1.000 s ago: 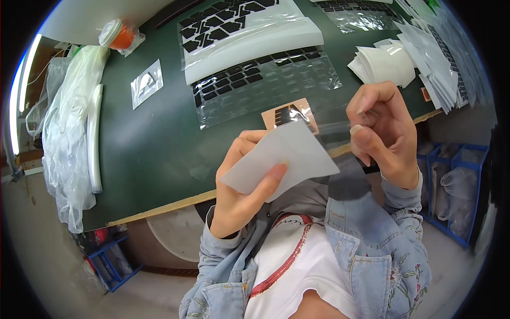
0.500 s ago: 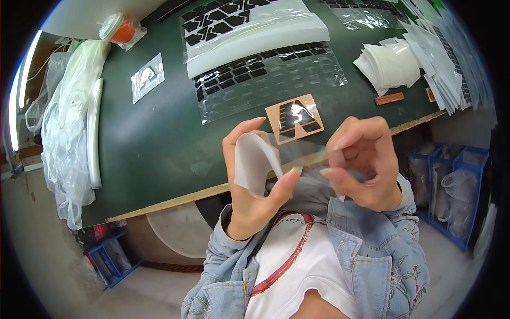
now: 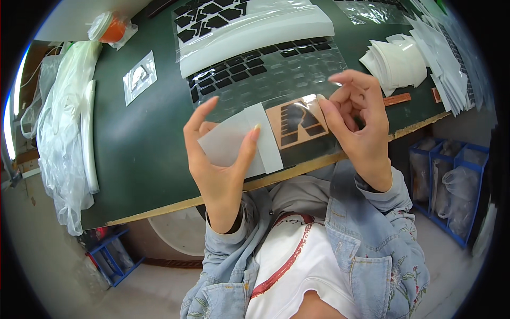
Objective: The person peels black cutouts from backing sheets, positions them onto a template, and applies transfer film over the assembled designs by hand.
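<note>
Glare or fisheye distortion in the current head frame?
Head view: glare near the top of the tan card; head view: glints on the right end of the clear keyboard film; head view: front table edge bows, lamp tube blown out, corners black.

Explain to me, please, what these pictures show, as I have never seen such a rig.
There is no machine here: a person works by hand. All three pictures come from a camera worn on the head, looking down. The left hand holds white paper, thumb on top. The right hand has its thumb at the right edge of a tan plate with black shapes. Clear film seems to lie over the plate; whether the right hand grips it is hard to tell. On the green table lie a clear sheet with black tiles, a pouch and, at the right, white sheets.
</note>
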`<move>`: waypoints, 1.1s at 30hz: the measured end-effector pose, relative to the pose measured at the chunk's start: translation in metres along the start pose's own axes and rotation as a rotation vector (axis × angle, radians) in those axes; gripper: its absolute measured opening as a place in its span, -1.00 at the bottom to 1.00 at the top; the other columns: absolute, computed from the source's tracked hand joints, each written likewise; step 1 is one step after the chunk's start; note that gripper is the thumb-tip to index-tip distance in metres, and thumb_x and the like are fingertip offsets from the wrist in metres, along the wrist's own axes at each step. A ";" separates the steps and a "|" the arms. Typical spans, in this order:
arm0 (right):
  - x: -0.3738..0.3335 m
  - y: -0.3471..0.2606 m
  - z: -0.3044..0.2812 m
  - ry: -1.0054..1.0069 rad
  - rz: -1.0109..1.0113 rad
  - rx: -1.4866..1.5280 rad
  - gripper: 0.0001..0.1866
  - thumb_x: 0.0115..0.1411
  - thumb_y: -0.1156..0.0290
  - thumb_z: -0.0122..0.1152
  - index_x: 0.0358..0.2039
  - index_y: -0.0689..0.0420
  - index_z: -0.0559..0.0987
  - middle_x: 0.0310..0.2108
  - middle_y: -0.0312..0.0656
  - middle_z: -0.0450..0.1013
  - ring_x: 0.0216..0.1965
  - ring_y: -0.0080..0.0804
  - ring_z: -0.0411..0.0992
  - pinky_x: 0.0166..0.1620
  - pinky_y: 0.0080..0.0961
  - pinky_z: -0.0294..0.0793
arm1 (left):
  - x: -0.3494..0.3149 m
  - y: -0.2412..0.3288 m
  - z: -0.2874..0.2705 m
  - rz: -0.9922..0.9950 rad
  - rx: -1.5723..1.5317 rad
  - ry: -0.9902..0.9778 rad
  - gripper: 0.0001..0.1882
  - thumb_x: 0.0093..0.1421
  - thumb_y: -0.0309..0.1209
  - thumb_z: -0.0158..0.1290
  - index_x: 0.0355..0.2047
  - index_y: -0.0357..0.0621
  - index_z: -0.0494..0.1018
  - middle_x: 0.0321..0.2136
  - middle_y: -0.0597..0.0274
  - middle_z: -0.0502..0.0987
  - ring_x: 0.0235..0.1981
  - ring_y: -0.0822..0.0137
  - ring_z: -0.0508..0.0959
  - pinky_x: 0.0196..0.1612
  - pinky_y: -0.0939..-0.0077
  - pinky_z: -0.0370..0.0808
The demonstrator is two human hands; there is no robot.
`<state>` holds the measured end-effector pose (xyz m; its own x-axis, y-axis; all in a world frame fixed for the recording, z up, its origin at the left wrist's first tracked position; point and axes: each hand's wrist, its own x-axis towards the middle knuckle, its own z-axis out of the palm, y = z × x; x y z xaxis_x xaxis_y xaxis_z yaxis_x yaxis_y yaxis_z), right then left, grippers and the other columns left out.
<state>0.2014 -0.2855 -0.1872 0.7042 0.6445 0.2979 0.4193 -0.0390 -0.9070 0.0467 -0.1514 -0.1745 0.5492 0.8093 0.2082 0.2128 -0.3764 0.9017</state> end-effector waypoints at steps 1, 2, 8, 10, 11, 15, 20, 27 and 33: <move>0.000 0.003 0.002 0.001 0.006 -0.002 -0.63 0.22 0.60 0.26 0.00 0.15 0.37 -0.55 -0.41 0.34 -0.62 -0.79 0.14 -0.56 -0.76 0.06 | 0.001 0.000 0.000 -0.003 0.000 -0.005 -0.33 0.05 -0.57 0.35 0.16 -0.19 0.33 -0.43 0.29 0.47 -0.40 0.49 0.49 -0.29 0.64 0.43; 0.000 0.008 0.006 0.003 0.011 0.044 -0.59 0.21 0.60 0.27 0.03 0.15 0.36 -0.55 -0.40 0.33 -0.62 -0.77 0.11 -0.55 -0.75 0.06 | 0.002 -0.001 0.000 -0.017 0.032 0.002 -0.25 0.02 -0.57 0.35 0.22 -0.18 0.29 -0.40 0.28 0.46 -0.37 0.47 0.49 -0.24 0.61 0.43; 0.002 0.011 0.011 -0.013 0.069 0.030 -0.51 0.20 0.61 0.29 0.10 0.15 0.31 -0.55 -0.38 0.30 -0.60 -0.73 0.12 -0.53 -0.71 0.13 | 0.003 -0.009 0.005 0.059 0.133 0.045 0.02 -0.05 -0.59 0.38 0.39 -0.15 0.11 -0.30 0.24 0.45 -0.22 0.39 0.45 -0.04 0.51 0.41; 0.002 0.011 0.011 -0.023 0.058 0.006 -0.50 0.20 0.61 0.29 0.10 0.15 0.30 -0.55 -0.38 0.29 -0.60 -0.72 0.13 -0.53 -0.71 0.15 | 0.003 -0.010 0.006 0.048 0.145 0.036 0.06 -0.07 -0.59 0.39 0.41 -0.15 0.07 -0.28 0.24 0.44 -0.20 0.38 0.44 -0.02 0.50 0.40; 0.002 0.010 0.011 -0.028 0.076 -0.002 -0.49 0.20 0.62 0.29 0.11 0.15 0.30 -0.54 -0.38 0.29 -0.59 -0.71 0.13 -0.52 -0.70 0.15 | 0.004 -0.010 0.006 0.055 0.160 0.027 0.06 -0.08 -0.60 0.39 0.41 -0.15 0.07 -0.28 0.23 0.44 -0.20 0.37 0.45 -0.02 0.50 0.40; 0.002 0.010 0.013 -0.021 0.097 -0.015 -0.48 0.20 0.63 0.29 0.12 0.15 0.29 -0.54 -0.37 0.29 -0.59 -0.70 0.15 -0.52 -0.70 0.16 | 0.005 -0.008 0.006 0.061 0.193 0.003 0.08 -0.09 -0.61 0.39 0.42 -0.14 0.07 -0.26 0.23 0.43 -0.19 0.36 0.45 -0.03 0.49 0.41; 0.001 0.011 0.012 -0.025 0.080 -0.081 -0.47 0.19 0.63 0.30 0.12 0.14 0.30 -0.53 -0.35 0.28 -0.60 -0.68 0.15 -0.51 -0.69 0.19 | 0.005 -0.010 0.007 0.054 0.212 -0.012 0.06 -0.10 -0.62 0.38 0.41 -0.11 0.11 -0.26 0.23 0.42 -0.18 0.34 0.43 -0.03 0.45 0.40; -0.001 0.003 0.002 0.012 0.021 -0.390 -0.49 0.16 0.55 0.34 0.12 0.16 0.40 -0.36 -0.22 0.40 -0.39 -0.42 0.35 -0.27 -0.51 0.41 | 0.004 -0.013 0.006 0.072 0.209 -0.015 0.04 -0.10 -0.61 0.38 0.40 -0.11 0.13 -0.27 0.22 0.42 -0.18 0.30 0.42 -0.03 0.41 0.38; -0.017 -0.023 -0.019 -0.419 -0.418 -1.022 -0.23 0.31 -0.16 -0.08 0.26 0.26 0.39 0.32 0.04 0.26 0.40 -0.01 0.11 0.40 -0.04 -0.30 | 0.005 -0.014 0.002 0.118 0.224 -0.041 0.01 -0.07 -0.63 0.36 0.39 -0.15 0.14 -0.25 0.19 0.42 -0.17 0.27 0.43 -0.02 0.37 0.39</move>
<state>0.1911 -0.3098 -0.1661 0.2402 0.9450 0.2219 0.9707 -0.2359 -0.0461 0.0480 -0.1423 -0.1868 0.6122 0.7366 0.2874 0.3163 -0.5614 0.7647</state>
